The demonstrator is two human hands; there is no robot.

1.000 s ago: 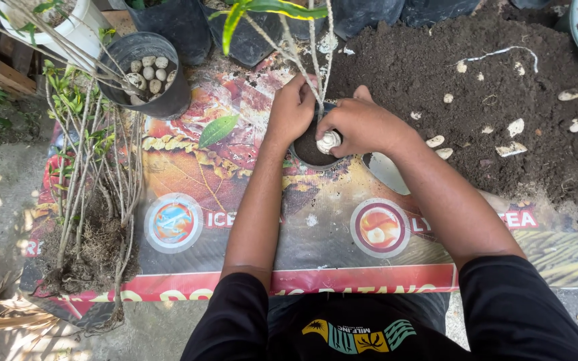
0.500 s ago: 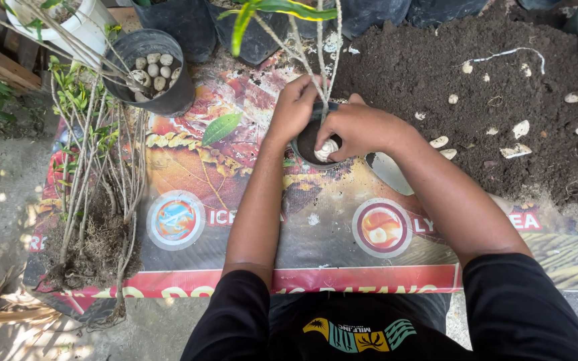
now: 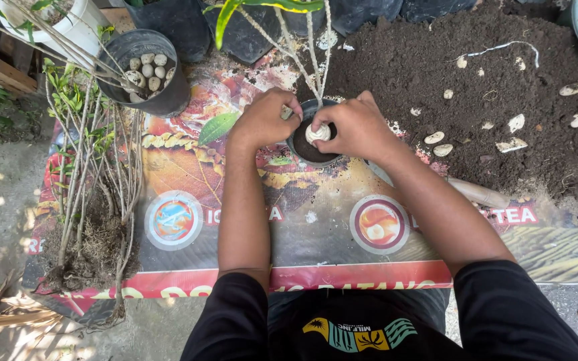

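A small black pot (image 3: 308, 148) filled with dark soil stands on a printed banner (image 3: 316, 220), with a thin pale sapling stem (image 3: 310, 67) rising from it. My left hand (image 3: 265, 119) rests on the pot's left rim with its fingers curled. My right hand (image 3: 356, 127) is on the right rim and pinches a white pebble (image 3: 317, 132) just above the soil, next to the stem's base.
A dark pot with several pale pebbles (image 3: 145, 67) stands at the upper left. A bundle of bare-rooted saplings (image 3: 91, 194) lies on the left. A soil heap (image 3: 476, 80) with scattered pebbles fills the upper right; a pale wooden handle (image 3: 476, 194) lies at its edge.
Both hands stayed at the small pot. The white pebble in my right hand has shifted slightly toward the stem's base over the soil.
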